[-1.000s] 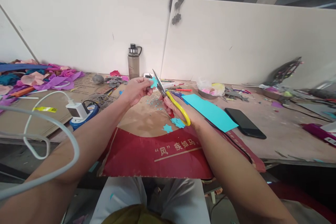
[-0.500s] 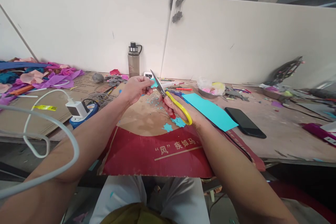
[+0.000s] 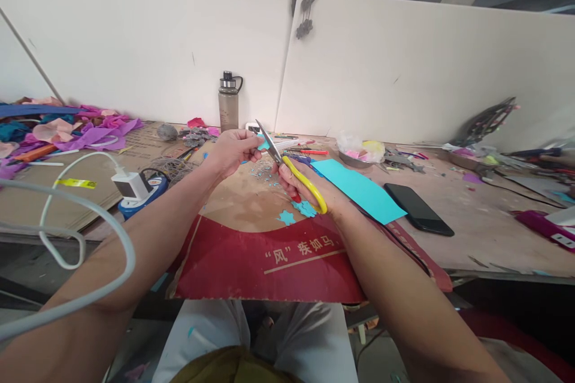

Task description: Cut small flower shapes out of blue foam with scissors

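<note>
Between its fingertips my left hand (image 3: 236,149) pinches a small piece of turquoise paper (image 3: 263,143). My right hand (image 3: 294,178) is closed around a pair of scissors (image 3: 307,178) with yellow and red handles. Their blades point up and left and lie against the edge of the paper piece. Below my right hand, turquoise star-shaped cutouts (image 3: 286,217) lie on the cardboard (image 3: 251,206), whose near part is red with printed characters. A turquoise sheet (image 3: 359,190) rests just right of my right wrist. Tiny turquoise snippets are scattered beneath the two hands.
A black phone (image 3: 418,209) lies right of the sheet. A bottle (image 3: 229,105) stands at the back by the white partition. On the left are a white charger (image 3: 132,186), a looping white cable (image 3: 117,251) and colourful scraps (image 3: 90,131). A bowl (image 3: 357,157) holds bagged pieces.
Both hands, the paper piece and the scissors keep almost the same position. At the far right edge, part of another person's hand with a dark item has come into view.
</note>
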